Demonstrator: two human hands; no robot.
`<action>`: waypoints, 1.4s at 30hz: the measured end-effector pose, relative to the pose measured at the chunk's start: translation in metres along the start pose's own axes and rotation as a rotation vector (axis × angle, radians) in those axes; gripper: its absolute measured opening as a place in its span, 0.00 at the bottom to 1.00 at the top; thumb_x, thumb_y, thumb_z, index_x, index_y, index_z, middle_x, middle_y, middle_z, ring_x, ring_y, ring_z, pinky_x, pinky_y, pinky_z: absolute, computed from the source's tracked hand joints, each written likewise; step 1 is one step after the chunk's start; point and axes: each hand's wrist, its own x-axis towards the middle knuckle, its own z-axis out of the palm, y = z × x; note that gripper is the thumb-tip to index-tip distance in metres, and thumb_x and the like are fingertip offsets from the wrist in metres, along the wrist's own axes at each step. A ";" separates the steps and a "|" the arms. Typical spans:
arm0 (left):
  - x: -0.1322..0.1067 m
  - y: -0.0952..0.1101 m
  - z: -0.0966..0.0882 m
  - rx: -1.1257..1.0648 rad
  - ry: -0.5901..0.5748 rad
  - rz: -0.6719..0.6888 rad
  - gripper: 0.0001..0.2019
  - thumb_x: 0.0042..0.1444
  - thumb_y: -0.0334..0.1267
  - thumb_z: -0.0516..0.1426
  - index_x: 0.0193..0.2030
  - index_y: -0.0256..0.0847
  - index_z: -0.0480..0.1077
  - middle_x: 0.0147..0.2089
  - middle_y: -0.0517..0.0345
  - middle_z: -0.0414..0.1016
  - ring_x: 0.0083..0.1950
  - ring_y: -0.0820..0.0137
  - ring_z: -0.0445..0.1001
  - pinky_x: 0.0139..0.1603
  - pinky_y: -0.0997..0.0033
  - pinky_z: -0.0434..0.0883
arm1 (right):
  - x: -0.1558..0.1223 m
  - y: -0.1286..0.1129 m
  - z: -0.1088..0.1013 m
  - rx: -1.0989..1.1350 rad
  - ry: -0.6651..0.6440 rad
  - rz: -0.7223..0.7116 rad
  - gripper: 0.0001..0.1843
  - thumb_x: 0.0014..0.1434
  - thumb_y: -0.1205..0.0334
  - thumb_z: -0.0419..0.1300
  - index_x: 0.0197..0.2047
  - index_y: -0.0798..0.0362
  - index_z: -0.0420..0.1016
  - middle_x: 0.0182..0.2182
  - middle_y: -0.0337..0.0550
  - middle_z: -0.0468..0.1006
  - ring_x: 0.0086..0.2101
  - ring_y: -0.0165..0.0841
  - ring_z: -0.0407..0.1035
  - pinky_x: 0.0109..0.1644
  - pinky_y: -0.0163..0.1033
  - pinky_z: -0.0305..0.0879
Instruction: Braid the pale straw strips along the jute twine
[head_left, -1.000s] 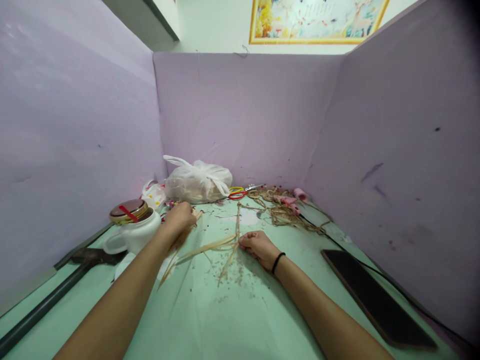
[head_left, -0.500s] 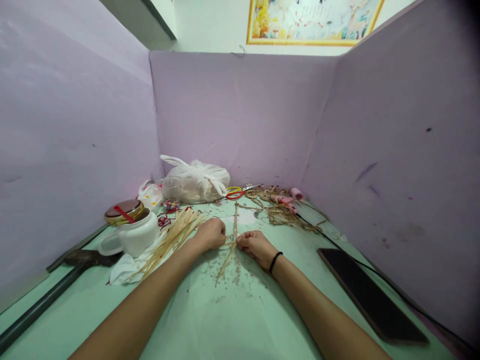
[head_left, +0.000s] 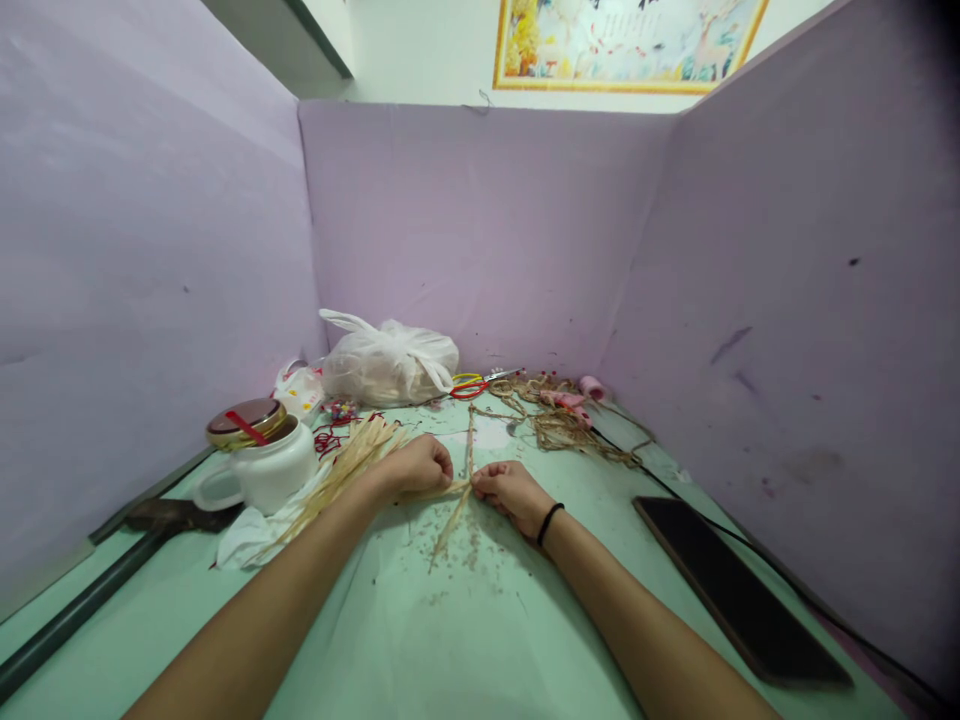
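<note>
A thin braid (head_left: 470,443) of pale fibre runs straight away from me along the green tabletop, and loose strands (head_left: 448,528) fan out from its near end. My right hand (head_left: 511,492), with a black band at the wrist, pinches the braid's near end between thumb and fingers. To the left, my left hand (head_left: 421,465) is closed on a strand of the fibre that stretches sideways from the braid. Its fingertips are partly hidden. Beside my left forearm lies a bundle of straw-coloured raffia strips (head_left: 346,470) on a white cloth (head_left: 251,540).
A white mug (head_left: 274,468) with a lidded jar (head_left: 246,422) and a hammer (head_left: 169,515) stand left. Behind are a plastic bag (head_left: 390,362), scissors (head_left: 471,386) and tangled twine (head_left: 562,432). A dark flat slab (head_left: 739,590) and black cable (head_left: 772,562) lie right. Purple panels enclose the table.
My left hand has shifted slightly, and the strand from it to the braid now looks straighter. My right hand stays at the braid's near end.
</note>
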 end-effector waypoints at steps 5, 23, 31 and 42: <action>-0.004 0.004 0.001 -0.085 -0.029 -0.023 0.08 0.33 0.29 0.51 0.23 0.36 0.69 0.15 0.65 0.61 0.17 0.78 0.58 0.18 0.79 0.55 | 0.002 0.002 0.000 0.000 0.007 -0.007 0.07 0.41 0.68 0.56 0.16 0.57 0.62 0.09 0.31 0.58 0.12 0.19 0.43 0.17 0.32 0.33; -0.002 0.003 0.018 -0.073 -0.003 0.030 0.07 0.39 0.35 0.51 0.19 0.35 0.68 0.13 0.64 0.56 0.14 0.79 0.53 0.15 0.77 0.50 | 0.004 0.004 -0.001 0.002 0.003 -0.003 0.07 0.42 0.68 0.56 0.16 0.56 0.62 0.11 0.32 0.59 0.12 0.19 0.43 0.17 0.32 0.33; 0.008 0.009 0.020 -0.054 0.095 0.046 0.05 0.34 0.29 0.52 0.18 0.34 0.69 0.14 0.65 0.55 0.19 0.79 0.54 0.18 0.78 0.52 | 0.001 0.000 0.000 0.002 0.005 -0.023 0.06 0.41 0.72 0.55 0.16 0.57 0.64 0.11 0.33 0.63 0.13 0.20 0.46 0.17 0.31 0.36; 0.013 0.026 0.019 -0.496 -0.166 -0.450 0.06 0.41 0.26 0.54 0.16 0.33 0.65 0.12 0.62 0.58 0.15 0.81 0.54 0.16 0.81 0.50 | 0.001 -0.001 0.002 0.064 0.021 -0.031 0.02 0.40 0.72 0.57 0.19 0.58 0.67 0.13 0.35 0.67 0.14 0.19 0.48 0.18 0.30 0.38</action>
